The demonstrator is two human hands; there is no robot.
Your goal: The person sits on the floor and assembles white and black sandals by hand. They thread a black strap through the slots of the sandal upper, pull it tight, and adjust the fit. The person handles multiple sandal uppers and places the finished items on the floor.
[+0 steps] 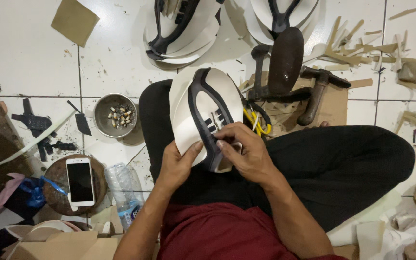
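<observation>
We see the white shoe upper with its dark strap overlay resting on the person's lap, its long axis running away from the body toward the iron shoe last stand. The left hand is clamped on its near left edge. The right hand, nearer the overlay, has its fingertips pinched together on the strap's lower end.

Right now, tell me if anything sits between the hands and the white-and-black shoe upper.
Nothing visible does. The left hand grips the white-and-black shoe upper at its lower left edge, and the right hand presses fingertips directly onto its black strap piece, over the lap.
</observation>
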